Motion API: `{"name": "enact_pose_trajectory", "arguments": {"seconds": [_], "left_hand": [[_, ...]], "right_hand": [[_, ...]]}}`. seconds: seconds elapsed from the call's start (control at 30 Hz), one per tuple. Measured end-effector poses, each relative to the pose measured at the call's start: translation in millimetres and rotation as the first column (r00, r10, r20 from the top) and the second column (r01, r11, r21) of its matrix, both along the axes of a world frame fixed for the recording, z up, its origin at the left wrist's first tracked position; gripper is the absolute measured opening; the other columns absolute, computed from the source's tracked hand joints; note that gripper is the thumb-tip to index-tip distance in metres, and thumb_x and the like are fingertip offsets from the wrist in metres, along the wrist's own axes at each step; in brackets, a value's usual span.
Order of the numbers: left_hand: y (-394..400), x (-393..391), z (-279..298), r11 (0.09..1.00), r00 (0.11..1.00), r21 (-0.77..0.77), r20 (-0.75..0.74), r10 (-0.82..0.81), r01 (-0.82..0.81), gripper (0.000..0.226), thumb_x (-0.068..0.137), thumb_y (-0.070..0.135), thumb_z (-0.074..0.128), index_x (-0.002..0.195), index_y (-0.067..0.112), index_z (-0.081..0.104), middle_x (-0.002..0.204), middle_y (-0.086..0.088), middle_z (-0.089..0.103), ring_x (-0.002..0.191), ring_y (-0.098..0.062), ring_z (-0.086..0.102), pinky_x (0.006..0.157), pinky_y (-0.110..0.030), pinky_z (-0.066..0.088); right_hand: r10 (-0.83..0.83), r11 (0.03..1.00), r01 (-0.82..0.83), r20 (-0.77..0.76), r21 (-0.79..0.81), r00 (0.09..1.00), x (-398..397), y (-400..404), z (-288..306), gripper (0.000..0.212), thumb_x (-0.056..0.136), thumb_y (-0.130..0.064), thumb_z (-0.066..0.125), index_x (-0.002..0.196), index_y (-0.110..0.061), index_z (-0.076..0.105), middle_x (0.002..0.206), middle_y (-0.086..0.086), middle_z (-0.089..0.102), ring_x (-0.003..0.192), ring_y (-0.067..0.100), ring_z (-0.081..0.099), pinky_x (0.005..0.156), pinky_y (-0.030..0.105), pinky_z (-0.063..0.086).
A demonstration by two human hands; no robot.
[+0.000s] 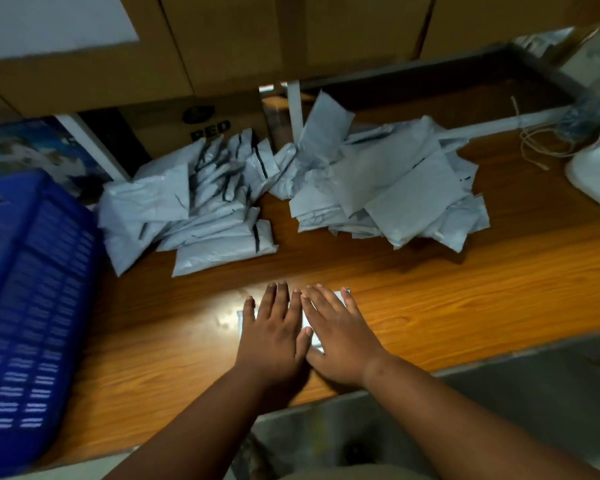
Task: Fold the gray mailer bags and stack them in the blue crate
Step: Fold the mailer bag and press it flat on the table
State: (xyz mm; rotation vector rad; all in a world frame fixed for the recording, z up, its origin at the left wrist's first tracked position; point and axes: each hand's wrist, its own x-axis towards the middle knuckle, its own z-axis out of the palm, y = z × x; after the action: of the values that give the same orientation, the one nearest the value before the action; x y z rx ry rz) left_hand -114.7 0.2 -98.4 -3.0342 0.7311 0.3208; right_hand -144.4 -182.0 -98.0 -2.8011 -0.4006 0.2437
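Observation:
A small folded gray mailer bag (313, 330) lies on the wooden table (465, 289) near its front edge, mostly hidden under both hands. My left hand (272, 332) presses flat on its left part with straight fingers. My right hand (338, 332) lies flat on its right part, fingers spread. A heap of folded gray bags (194, 209) sits behind on the left. A looser pile of unfolded gray bags (395, 188) lies behind on the right. The blue crate (32, 306) stands at the table's left end.
Cardboard boxes (222, 46) line the back above the table. A white object (596, 171) and thin cords (551, 143) sit at the right end. A white post (293, 109) rises behind the piles.

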Motion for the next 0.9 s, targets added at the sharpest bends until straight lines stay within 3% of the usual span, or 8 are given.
{"name": "enact_pose_trajectory", "arguments": {"seconds": [0.17, 0.27, 0.37, 0.5, 0.67, 0.73, 0.8, 0.9], "left_hand": [[12.4, 11.9, 16.7, 0.996, 0.994, 0.038, -0.079, -0.079, 0.082, 0.096, 0.099, 0.076, 0.029, 0.170, 0.015, 0.006, 0.177, -0.012, 0.007, 0.164, -0.030, 0.005, 0.127, -0.057, 0.016], [20.0, 15.6, 31.5, 0.995, 0.993, 0.021, -0.066, -0.100, 0.102, 0.113, 0.088, 0.081, 0.052, 0.170, 0.017, 0.008, 0.172, -0.007, 0.024, 0.155, -0.029, 0.026, 0.122, -0.050, 0.031], [24.9, 16.0, 44.6, 0.993, 0.994, 0.067, -0.067, -0.090, 0.094, 0.120, 0.077, 0.081, 0.068, 0.167, 0.020, 0.019, 0.159, -0.004, 0.038, 0.141, -0.030, 0.039, 0.113, -0.048, 0.039], [38.0, 21.5, 58.3, 0.997, 0.997, 0.042, -0.051, -0.060, 0.062, 0.088, 0.065, 0.075, 0.082, 0.134, 0.027, 0.057, 0.132, 0.000, 0.053, 0.121, -0.025, 0.049, 0.097, -0.043, 0.048], [69.6, 35.0, 82.2, 0.984, 0.974, -0.112, -0.196, 0.114, -0.138, 0.032, 0.081, 0.047, 0.087, 0.092, 0.028, 0.065, 0.096, 0.005, 0.066, 0.089, -0.021, 0.064, 0.071, -0.035, 0.052], [79.2, 39.9, 93.7, 0.960, 0.962, -0.197, -0.226, 0.151, -0.197, 0.030, 0.084, 0.040, 0.087, 0.082, 0.025, 0.061, 0.085, 0.005, 0.063, 0.079, -0.019, 0.060, 0.065, -0.032, 0.045], [85.1, 45.7, 105.3, 0.949, 0.959, -0.229, -0.231, 0.165, -0.219, 0.028, 0.085, 0.037, 0.087, 0.084, 0.020, 0.064, 0.084, 0.002, 0.065, 0.075, -0.016, 0.059, 0.063, -0.031, 0.042], [94.5, 57.1, 117.7, 0.943, 0.960, -0.234, -0.205, 0.190, -0.237, 0.029, 0.083, 0.038, 0.087, 0.079, 0.024, 0.062, 0.077, 0.009, 0.061, 0.071, -0.009, 0.056, 0.059, -0.028, 0.039]], "right_hand": [[0.098, 0.991, -0.105, -0.083, -0.084, 0.992, 11.5, -7.6, 19.8, 0.094, 0.094, -0.067, 0.047, 0.170, -0.024, 0.011, 0.178, 0.006, 0.010, 0.164, 0.026, 0.005, 0.132, 0.055, 0.001], [0.167, 0.967, -0.175, -0.062, -0.184, 0.984, 24.9, -10.6, 37.5, 0.097, 0.087, -0.073, 0.064, 0.164, -0.026, 0.026, 0.162, 0.007, 0.038, 0.148, 0.033, 0.037, 0.123, 0.054, 0.030], [0.196, 0.932, -0.213, -0.089, -0.292, 0.977, 33.9, -5.5, 51.9, 0.100, 0.074, -0.077, 0.077, 0.152, -0.027, 0.041, 0.142, 0.005, 0.050, 0.125, 0.030, 0.049, 0.102, 0.049, 0.047], [0.197, 0.928, -0.235, -0.156, -0.290, 0.968, 47.3, 0.2, 68.5, 0.072, 0.076, -0.071, 0.082, 0.130, -0.028, 0.060, 0.127, 0.000, 0.053, 0.114, 0.023, 0.047, 0.093, 0.044, 0.050], [0.225, 0.930, -0.274, -0.211, -0.245, 0.951, 72.2, -11.8, 95.8, 0.043, 0.093, -0.055, 0.073, 0.125, -0.029, 0.063, 0.126, -0.002, 0.059, 0.117, 0.021, 0.053, 0.098, 0.042, 0.051], [0.236, 0.937, -0.280, -0.213, -0.208, 0.948, 84.2, -16.2, 106.4, 0.023, 0.096, -0.048, 0.073, 0.106, -0.033, 0.059, 0.120, -0.004, 0.062, 0.111, 0.020, 0.056, 0.092, 0.040, 0.051], [0.234, 0.946, -0.272, -0.208, -0.176, 0.950, 95.7, -15.2, 115.8, 0.019, 0.097, -0.043, 0.073, 0.096, -0.038, 0.055, 0.110, -0.007, 0.064, 0.103, 0.019, 0.059, 0.083, 0.038, 0.050], [0.237, 0.946, -0.269, -0.176, -0.182, 0.955, 110.8, -3.6, 127.6, 0.015, 0.098, -0.039, 0.073, 0.100, -0.036, 0.059, 0.109, -0.007, 0.064, 0.101, 0.019, 0.060, 0.079, 0.035, 0.046]]}}
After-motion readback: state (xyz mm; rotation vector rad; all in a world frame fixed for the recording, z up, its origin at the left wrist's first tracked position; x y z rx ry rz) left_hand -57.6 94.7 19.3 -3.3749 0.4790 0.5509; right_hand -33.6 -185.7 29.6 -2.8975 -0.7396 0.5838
